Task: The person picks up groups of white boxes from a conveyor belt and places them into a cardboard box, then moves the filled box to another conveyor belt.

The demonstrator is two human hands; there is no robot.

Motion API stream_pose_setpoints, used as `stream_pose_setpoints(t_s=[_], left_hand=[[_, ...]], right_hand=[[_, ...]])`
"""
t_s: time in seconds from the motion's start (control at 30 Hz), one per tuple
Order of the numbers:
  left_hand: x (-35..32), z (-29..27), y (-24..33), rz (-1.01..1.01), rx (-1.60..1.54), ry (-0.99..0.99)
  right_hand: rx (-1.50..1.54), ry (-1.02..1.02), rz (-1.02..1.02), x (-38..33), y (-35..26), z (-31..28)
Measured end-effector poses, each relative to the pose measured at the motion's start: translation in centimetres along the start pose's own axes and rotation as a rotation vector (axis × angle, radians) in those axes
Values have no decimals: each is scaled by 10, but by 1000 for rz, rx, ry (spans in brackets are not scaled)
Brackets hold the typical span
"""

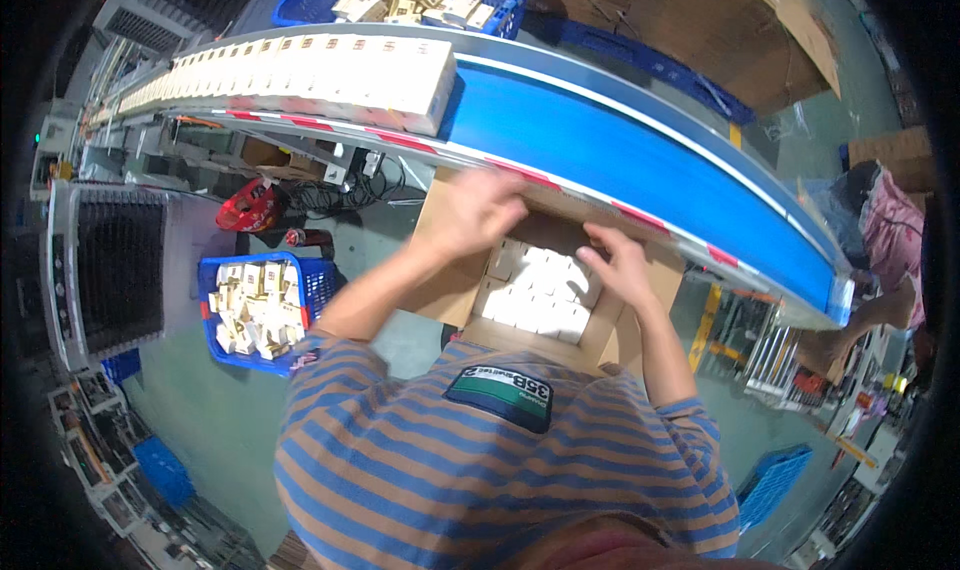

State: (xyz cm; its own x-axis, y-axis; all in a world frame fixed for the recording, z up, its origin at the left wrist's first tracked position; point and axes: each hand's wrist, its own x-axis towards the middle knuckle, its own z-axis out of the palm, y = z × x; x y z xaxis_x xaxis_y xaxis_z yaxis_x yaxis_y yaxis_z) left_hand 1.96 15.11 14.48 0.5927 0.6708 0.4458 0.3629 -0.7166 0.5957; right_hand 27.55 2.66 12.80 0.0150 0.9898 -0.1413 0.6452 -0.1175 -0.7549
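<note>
An open cardboard carton [640,322] stands in front of me, below the near edge of the conveyor. Small white boxes [537,292] lie packed in rows inside it, with a dark gap along the far inner wall. Above the far left part of the carton is my left hand [474,210]. It is smeared by motion, and its grip cannot be made out. My right hand [620,262] hangs over the carton's right side, thumb and fingers apart, with nothing visible in it. On the blue conveyor belt [590,120], a long row of upright white boxes [330,70] reaches back to the left.
A blue basket [325,300] of loose small boxes stands on the floor at left, near a red container [250,206] and cables. Another blue basket [510,15] of boxes sits beyond the conveyor. At far right is another person's arm [870,330].
</note>
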Motion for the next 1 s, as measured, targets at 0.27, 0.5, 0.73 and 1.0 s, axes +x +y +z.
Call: stream_pose_setpoints(t_s=[0.27,0.5,0.73,1.0], left_hand=[[62,-172,-202,-690,599,145],[110,-97,-133,-785,-356,-220],[124,0,-34,-550,-661,-278],[65,-25,85,-411,-381,-312]], right_hand=[[-64,391,-191,80,-34,-17],[377,279,122,104,-31,-33],[474,403,45,87,7,-73],[57,401,108,-66,-50,-115]])
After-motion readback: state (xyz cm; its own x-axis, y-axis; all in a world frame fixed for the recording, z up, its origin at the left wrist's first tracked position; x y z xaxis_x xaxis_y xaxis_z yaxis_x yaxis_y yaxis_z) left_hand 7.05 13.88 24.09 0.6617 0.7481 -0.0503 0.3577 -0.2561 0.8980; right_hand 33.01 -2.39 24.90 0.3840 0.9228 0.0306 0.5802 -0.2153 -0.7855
